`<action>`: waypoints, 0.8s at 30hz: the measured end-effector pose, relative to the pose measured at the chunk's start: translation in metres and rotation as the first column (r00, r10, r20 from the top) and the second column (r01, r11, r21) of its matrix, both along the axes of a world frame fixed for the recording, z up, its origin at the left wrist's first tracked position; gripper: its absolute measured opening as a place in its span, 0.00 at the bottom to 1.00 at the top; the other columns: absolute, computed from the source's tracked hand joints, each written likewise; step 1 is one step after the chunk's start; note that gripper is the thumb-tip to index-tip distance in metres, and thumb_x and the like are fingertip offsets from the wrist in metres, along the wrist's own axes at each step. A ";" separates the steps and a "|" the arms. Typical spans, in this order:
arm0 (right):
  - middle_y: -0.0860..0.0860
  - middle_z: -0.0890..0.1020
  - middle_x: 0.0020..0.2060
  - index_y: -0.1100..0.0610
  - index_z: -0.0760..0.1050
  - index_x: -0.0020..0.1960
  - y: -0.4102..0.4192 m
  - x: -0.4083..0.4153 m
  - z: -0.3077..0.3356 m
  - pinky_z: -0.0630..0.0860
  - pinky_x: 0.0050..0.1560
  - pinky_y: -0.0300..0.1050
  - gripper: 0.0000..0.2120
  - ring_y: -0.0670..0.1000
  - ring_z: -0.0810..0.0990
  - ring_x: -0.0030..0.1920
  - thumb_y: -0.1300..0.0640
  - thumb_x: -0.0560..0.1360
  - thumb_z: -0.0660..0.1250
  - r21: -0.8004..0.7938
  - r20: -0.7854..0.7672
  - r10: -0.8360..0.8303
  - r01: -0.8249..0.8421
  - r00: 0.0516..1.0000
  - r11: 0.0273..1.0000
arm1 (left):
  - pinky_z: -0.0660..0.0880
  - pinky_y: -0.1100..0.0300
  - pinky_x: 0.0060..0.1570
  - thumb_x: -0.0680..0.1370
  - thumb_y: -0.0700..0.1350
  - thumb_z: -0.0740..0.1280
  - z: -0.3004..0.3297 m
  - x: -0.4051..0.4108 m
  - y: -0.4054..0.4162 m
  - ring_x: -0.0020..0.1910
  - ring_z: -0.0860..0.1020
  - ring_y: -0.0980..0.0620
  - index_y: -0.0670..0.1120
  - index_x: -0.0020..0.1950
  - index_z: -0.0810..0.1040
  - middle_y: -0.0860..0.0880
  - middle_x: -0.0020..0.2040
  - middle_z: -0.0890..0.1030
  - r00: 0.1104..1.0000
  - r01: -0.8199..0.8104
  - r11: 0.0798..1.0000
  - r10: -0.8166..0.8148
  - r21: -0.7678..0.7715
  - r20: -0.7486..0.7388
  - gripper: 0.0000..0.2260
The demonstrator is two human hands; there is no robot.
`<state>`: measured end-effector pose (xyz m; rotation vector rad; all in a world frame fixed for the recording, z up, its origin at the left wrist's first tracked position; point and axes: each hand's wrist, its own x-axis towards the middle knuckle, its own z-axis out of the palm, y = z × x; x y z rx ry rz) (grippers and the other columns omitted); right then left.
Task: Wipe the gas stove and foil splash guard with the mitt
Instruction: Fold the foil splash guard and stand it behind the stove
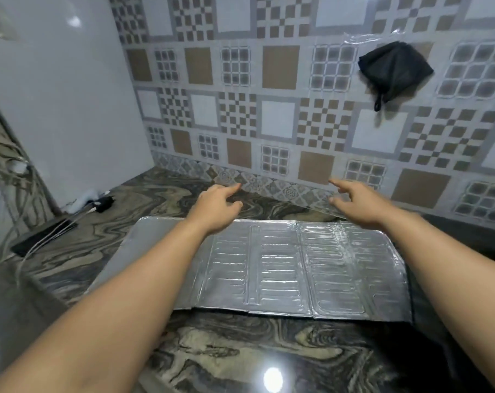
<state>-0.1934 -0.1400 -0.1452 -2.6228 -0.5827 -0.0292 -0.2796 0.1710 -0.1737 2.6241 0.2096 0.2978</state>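
Note:
The silver foil splash guard (286,268) lies flat on the marbled countertop (240,353), its ribbed panels facing up. My left hand (216,207) hovers above the guard's far edge with the index finger stretched forward and the other fingers loosely bent, holding nothing. My right hand (354,201) reaches over the far right corner in the same way, its fingers near a clear plastic strip (337,205) at the foot of the tiled wall. A black mitt-like cloth (393,72) hangs on the wall at the upper right. No gas stove is in view.
A patterned tile wall (269,109) rises behind the counter. A white appliance side (59,95) stands at the left. A dark phone (43,236) with white cables and a black plug (103,204) lie at the counter's left. A dark surface (467,236) borders the right.

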 end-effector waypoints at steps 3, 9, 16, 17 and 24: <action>0.56 0.72 0.71 0.49 0.62 0.77 0.026 -0.005 -0.030 0.65 0.68 0.49 0.28 0.58 0.71 0.70 0.51 0.79 0.64 -0.017 -0.077 0.025 -0.026 0.997 1.000 | 0.65 0.56 0.67 0.79 0.52 0.65 -0.031 -0.026 0.031 0.69 0.71 0.41 0.54 0.75 0.69 0.41 0.67 0.74 0.996 -0.061 0.998 0.059 -0.024 -0.070 0.23; 0.57 0.74 0.69 0.53 0.65 0.75 0.065 0.019 -0.105 0.66 0.66 0.44 0.29 0.56 0.74 0.67 0.57 0.76 0.69 -0.042 -0.218 0.000 -0.009 0.976 0.999 | 0.67 0.59 0.66 0.78 0.47 0.68 -0.086 -0.017 0.101 0.70 0.73 0.46 0.51 0.73 0.72 0.47 0.69 0.76 0.978 -0.092 0.990 0.071 -0.103 -0.196 0.23; 0.59 0.74 0.69 0.54 0.67 0.74 0.086 0.070 -0.172 0.68 0.68 0.48 0.29 0.60 0.73 0.68 0.59 0.75 0.70 -0.093 -0.324 -0.174 0.152 0.930 0.984 | 0.65 0.60 0.66 0.79 0.47 0.68 -0.137 0.045 0.170 0.70 0.71 0.44 0.50 0.76 0.67 0.43 0.73 0.72 0.941 -0.084 0.993 0.051 -0.086 -0.334 0.26; 0.59 0.74 0.69 0.54 0.68 0.74 0.087 0.077 -0.179 0.68 0.68 0.49 0.29 0.60 0.74 0.68 0.58 0.75 0.71 -0.083 -0.332 -0.193 0.176 0.923 0.981 | 0.65 0.60 0.66 0.79 0.47 0.68 -0.143 0.054 0.178 0.70 0.72 0.45 0.50 0.77 0.66 0.44 0.72 0.72 0.938 -0.078 0.993 0.042 -0.092 -0.344 0.27; 0.61 0.74 0.69 0.57 0.69 0.73 0.093 0.122 -0.202 0.68 0.69 0.55 0.37 0.61 0.73 0.68 0.53 0.68 0.79 -0.076 -0.241 -0.215 0.202 0.946 0.976 | 0.63 0.54 0.73 0.73 0.57 0.73 -0.177 0.110 0.210 0.71 0.70 0.46 0.59 0.73 0.70 0.46 0.72 0.71 0.945 0.092 0.992 -0.112 -0.081 -0.307 0.29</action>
